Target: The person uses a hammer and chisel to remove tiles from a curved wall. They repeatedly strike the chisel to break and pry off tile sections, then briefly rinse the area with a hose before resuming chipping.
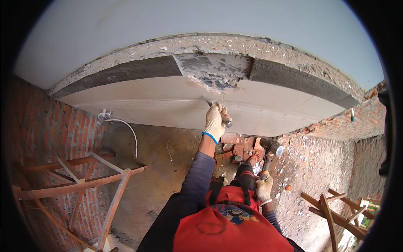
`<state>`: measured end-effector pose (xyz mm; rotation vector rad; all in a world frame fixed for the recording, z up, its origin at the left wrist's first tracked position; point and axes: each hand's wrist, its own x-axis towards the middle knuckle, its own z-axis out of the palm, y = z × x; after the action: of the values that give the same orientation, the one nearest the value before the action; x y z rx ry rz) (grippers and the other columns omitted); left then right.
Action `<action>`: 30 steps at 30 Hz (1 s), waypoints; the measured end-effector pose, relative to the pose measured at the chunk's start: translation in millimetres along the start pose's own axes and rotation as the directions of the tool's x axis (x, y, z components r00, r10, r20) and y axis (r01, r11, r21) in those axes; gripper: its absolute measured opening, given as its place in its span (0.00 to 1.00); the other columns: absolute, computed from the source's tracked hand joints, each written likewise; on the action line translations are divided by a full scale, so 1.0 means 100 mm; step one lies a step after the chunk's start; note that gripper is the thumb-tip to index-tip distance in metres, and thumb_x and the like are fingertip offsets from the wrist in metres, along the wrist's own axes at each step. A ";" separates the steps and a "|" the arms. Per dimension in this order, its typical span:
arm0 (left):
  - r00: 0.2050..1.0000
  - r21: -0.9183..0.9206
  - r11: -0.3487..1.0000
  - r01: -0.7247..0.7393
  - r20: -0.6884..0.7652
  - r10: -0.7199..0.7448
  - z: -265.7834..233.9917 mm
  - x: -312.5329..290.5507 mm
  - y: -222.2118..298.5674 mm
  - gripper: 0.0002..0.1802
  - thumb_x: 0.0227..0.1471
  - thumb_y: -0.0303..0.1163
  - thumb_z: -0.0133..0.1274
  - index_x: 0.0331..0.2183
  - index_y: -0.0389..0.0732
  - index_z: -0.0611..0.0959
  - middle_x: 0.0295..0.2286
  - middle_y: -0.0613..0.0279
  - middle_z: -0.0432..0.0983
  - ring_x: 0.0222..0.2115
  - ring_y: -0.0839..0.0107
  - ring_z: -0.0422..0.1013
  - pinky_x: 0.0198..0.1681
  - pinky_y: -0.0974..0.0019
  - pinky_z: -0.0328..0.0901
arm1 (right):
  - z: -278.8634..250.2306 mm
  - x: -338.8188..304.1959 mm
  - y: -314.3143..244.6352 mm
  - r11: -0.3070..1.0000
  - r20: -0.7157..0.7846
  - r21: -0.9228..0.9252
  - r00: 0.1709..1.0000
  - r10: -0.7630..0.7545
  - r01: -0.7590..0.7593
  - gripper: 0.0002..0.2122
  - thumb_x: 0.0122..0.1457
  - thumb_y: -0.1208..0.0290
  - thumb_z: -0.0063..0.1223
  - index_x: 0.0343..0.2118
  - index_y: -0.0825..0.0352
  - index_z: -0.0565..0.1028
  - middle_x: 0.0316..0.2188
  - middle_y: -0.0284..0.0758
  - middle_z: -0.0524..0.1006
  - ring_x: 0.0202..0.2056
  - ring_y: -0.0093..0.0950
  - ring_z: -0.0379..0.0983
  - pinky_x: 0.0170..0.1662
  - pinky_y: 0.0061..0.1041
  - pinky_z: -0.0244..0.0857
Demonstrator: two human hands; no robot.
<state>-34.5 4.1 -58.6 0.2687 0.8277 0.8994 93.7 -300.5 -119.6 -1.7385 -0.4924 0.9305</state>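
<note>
My left hand [214, 122], in a cream knit work glove with a blue cuff, is closed around a metal chisel [228, 123]. The chisel's blade slants up and left toward the pale tiled wall face [168, 98]; whether it touches the tile I cannot tell. Just above it is a broken, ragged patch [214, 80] of grey mortar at the tile's upper edge. Lower down on the right, my right hand [265, 189], gloved too, grips the handle of a hammer [275, 148]. Its heavy metal head is raised beside my leg, apart from the chisel.
Broken red bricks [241, 147] lie at the wall's foot by my feet, with rubble [308, 168] on the right. Wooden trestles stand at left [79, 185] and right [336, 212]. A white hose [130, 128] hangs from a tap on the brick wall [63, 126].
</note>
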 end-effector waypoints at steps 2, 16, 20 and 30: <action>0.999 0.077 0.996 -0.033 0.015 0.032 0.17 -0.15 -0.14 0.16 0.58 0.41 0.39 0.19 0.49 0.66 0.16 0.68 0.62 0.14 0.71 0.61 0.17 0.65 0.58 | 0.00 -0.04 0.04 0.992 -0.048 0.128 0.999 -0.012 0.019 0.05 0.40 0.84 0.42 0.22 0.69 0.67 0.12 0.27 0.66 0.11 0.16 0.60 0.14 0.17 0.53; 0.969 0.067 0.967 -0.246 0.033 0.245 0.57 -0.15 -0.29 0.15 0.54 0.37 0.38 0.17 0.48 0.66 0.12 0.70 0.58 0.08 0.76 0.56 0.09 0.68 0.52 | -0.27 -0.37 0.17 0.999 -0.036 0.048 0.999 -0.006 0.008 0.06 0.37 0.85 0.44 0.22 0.70 0.68 0.16 0.28 0.68 0.18 0.16 0.63 0.21 0.17 0.60; 0.989 0.083 0.985 -0.148 0.030 0.146 0.49 -0.17 -0.18 0.14 0.53 0.38 0.38 0.17 0.51 0.66 0.12 0.73 0.57 0.08 0.78 0.54 0.10 0.70 0.48 | -0.25 -0.37 0.07 0.999 -0.017 -0.021 0.999 -0.038 0.038 0.05 0.39 0.85 0.47 0.22 0.71 0.68 0.16 0.29 0.70 0.19 0.17 0.65 0.22 0.18 0.61; 0.974 0.041 0.999 0.022 0.224 -0.030 0.32 -0.23 0.12 0.22 0.60 0.48 0.33 0.18 0.50 0.65 0.09 0.75 0.52 0.08 0.81 0.50 0.10 0.75 0.44 | 0.24 -0.12 -0.59 0.531 0.188 -0.237 0.574 -0.797 0.814 0.10 0.44 0.73 0.54 0.31 0.68 0.73 0.21 0.36 0.74 0.23 0.28 0.71 0.28 0.27 0.64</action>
<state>-26.4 -2.9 -19.1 0.3850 0.6380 0.8125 74.4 -273.1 -63.8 -1.4577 -1.4080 0.2095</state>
